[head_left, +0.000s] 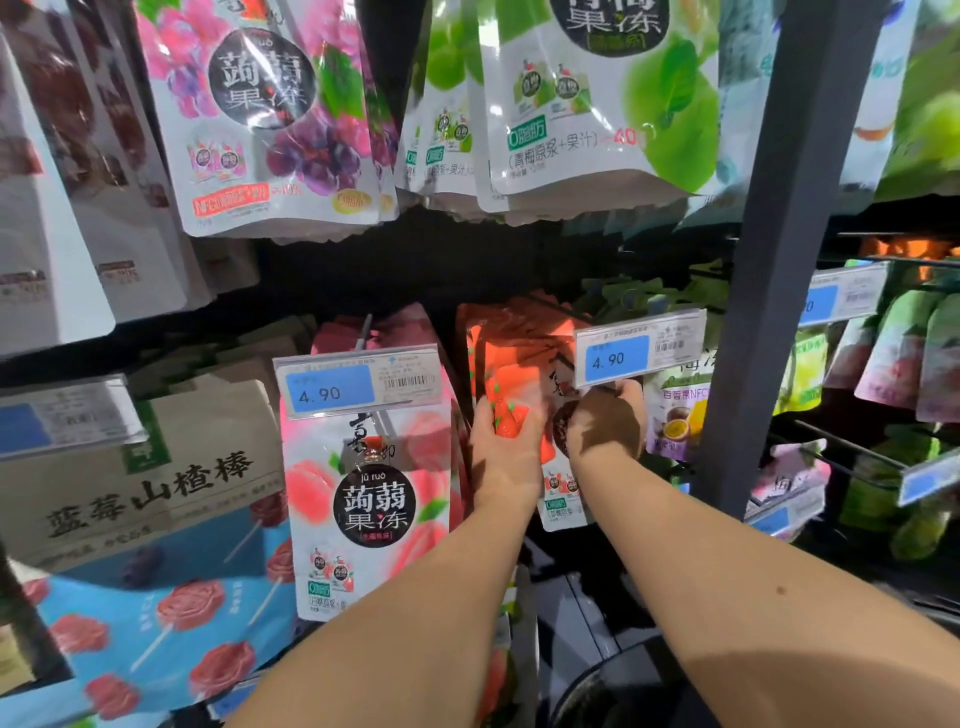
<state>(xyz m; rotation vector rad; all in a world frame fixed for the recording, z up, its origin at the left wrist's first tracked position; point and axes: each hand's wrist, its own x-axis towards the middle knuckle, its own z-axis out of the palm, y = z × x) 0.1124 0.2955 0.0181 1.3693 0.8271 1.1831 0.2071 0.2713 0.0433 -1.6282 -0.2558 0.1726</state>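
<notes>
We record the red pouch (514, 379): orange-red, strawberry print. Left of it, peach pouch (371, 504): pink and white, black disc. Right of it, tag (639, 353): white, blue patch.

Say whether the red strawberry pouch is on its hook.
Cannot tell: the left hand grips the glossy red strawberry-print pouch, but its top blurs into the pouches behind.

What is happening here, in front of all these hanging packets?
A person is handling snack pouches that hang in a shop display. The left hand grips a red strawberry pouch from the front. The right hand reaches to the same bunch, just under a 4.90 price tag; whether it grips anything is unclear. The pouch sits among the other red ones, next to the peach pouches, and does not look taken off yet.
</notes>
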